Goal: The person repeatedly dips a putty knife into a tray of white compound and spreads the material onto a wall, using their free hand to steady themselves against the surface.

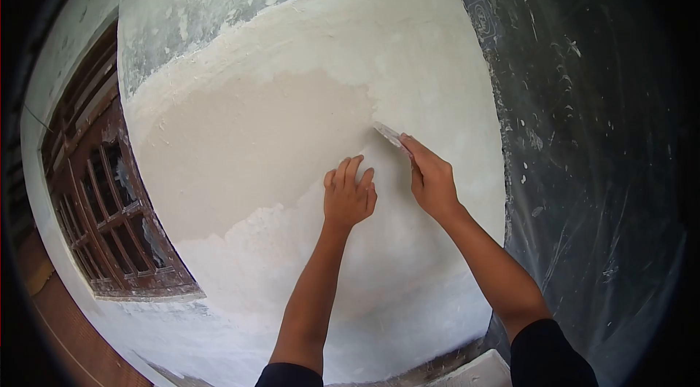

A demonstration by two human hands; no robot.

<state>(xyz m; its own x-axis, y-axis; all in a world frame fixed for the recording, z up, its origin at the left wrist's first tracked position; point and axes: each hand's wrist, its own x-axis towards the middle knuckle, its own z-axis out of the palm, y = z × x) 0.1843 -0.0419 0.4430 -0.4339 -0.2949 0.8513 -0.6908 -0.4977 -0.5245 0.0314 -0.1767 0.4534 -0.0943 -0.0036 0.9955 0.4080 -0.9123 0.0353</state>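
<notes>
My right hand (435, 177) is closed around a putty knife (388, 133). Its blade tip meets the wall near the right end of a damp-looking beige patch of filler (255, 132). Lower and to the left, my left hand (347, 196) holds nothing; its fingers are slightly bent and apart, with the fingertips right at the wall. Around the beige patch, the wall (430, 44) wears a paler, drier-looking coat.
On the left is a brown wooden window (120, 205) with bars. Bare grey-green wall (171, 37) shows above the coat. A dark, scratched surface (583, 132) rises on the right. A white container (481, 372) sits at the bottom, near my right sleeve.
</notes>
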